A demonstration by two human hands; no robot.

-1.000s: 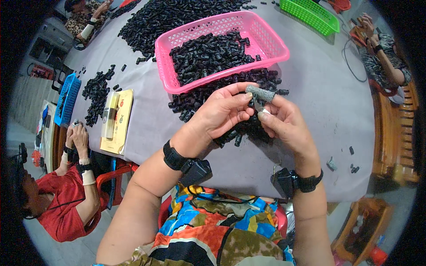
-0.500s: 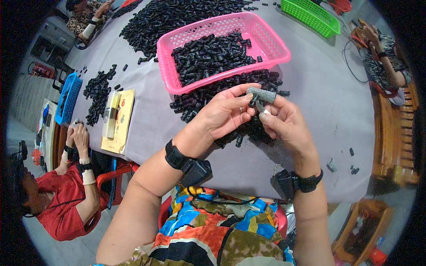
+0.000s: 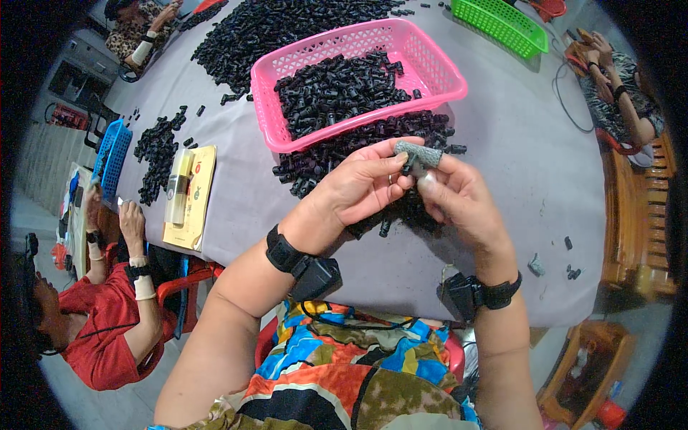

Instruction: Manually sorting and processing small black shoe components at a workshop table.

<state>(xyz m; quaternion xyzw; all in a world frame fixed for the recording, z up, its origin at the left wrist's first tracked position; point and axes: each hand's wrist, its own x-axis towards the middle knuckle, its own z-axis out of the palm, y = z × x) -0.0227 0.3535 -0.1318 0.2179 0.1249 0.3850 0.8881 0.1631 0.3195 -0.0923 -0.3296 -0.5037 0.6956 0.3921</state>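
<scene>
My left hand is closed in a pinch on a small black plastic part, mostly covered by the fingers. Facing it, my right hand has its thumb and fingers bent together against that part. A grey, rough-textured sleeve lies along the right index finger, and its end reaches the left fingertips. Whatever sits under the right thumb is too small and blurred to name. Below both hands, a heap of similar black parts is partly hidden. Just beyond them stands a pink basket holding many more.
Black parts spread across the far table. A yellow envelope bears a clear tube at left, near a blue basket. A green basket stands far right. A grey scrap lies nearer. Other people sit around the table.
My right thumb has shifted slightly upward, and the grey sleeve has tilted a little. My left hand barely moves. At left, a co-worker's hands have moved apart.
</scene>
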